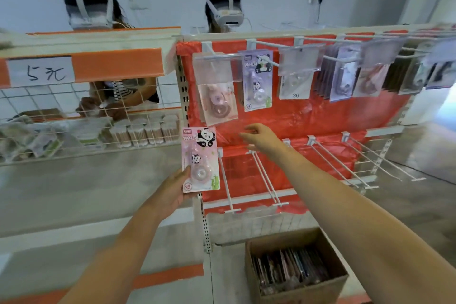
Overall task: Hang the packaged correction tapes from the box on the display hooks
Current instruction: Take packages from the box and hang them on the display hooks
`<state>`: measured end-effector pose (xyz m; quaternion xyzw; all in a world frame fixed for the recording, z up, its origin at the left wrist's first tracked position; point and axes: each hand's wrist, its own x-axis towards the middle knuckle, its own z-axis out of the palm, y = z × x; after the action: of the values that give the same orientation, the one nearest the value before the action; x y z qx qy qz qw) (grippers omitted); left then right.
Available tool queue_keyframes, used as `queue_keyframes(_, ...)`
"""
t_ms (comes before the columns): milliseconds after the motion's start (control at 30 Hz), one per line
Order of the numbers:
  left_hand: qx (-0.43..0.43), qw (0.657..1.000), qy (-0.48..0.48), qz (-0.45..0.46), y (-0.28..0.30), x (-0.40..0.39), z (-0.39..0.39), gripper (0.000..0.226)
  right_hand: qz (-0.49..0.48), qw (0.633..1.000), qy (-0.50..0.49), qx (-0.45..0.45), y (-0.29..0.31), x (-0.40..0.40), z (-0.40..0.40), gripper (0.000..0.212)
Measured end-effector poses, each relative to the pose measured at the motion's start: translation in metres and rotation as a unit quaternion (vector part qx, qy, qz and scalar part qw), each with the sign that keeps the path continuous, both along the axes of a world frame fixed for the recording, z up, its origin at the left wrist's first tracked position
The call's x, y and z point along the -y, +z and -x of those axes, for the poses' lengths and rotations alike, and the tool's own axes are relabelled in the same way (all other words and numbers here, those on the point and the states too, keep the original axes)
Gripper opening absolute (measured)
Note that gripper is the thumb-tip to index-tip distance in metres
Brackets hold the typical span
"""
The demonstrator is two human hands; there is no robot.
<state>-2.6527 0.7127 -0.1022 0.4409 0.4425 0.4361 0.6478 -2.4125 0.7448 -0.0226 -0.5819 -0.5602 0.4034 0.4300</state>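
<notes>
- The pink correction tape pack looks like printed card under a clear, glossy plastic blister
- The purple pack on the upper hook has the same shiny plastic front
- The display hooks are thin white-coated metal wire, smooth
- The backing sheet is red plastic film, wrinkled and glossy
- The box is matt brown cardboard
- The price sign is white paper, hand-inked
- The basket is white wire mesh

A: Where's the pink correction tape?
B: Upright in its panda blister card, left of the red display hooks. A purple one hangs on an upper hook.
A: The box?
B: Open cardboard, below, packs standing inside
</notes>
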Motion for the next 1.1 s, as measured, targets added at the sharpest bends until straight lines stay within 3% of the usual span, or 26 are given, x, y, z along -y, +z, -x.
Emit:
queue_keyframes(167, 0.003, 0.999, -0.047, 0.006, 0.003, 0.007, -0.034, 0.031, -0.030, 0.978, -0.051, 0.199, 0.001, 0.018, -0.053, 0.032)
queue_keyframes(367, 0.001, 0.998, -0.059, 0.016, 0.008, 0.018, -0.092, 0.028, -0.037, 0.947, -0.071, 0.312, 0.018, 0.049, -0.124, 0.027)
queue_keyframes(1100, 0.019, 0.993, -0.108, -0.041, 0.043, 0.079, -0.373, 0.020, -0.013, 0.910, -0.114, 0.398, 0.039, 0.168, -0.400, 0.025)
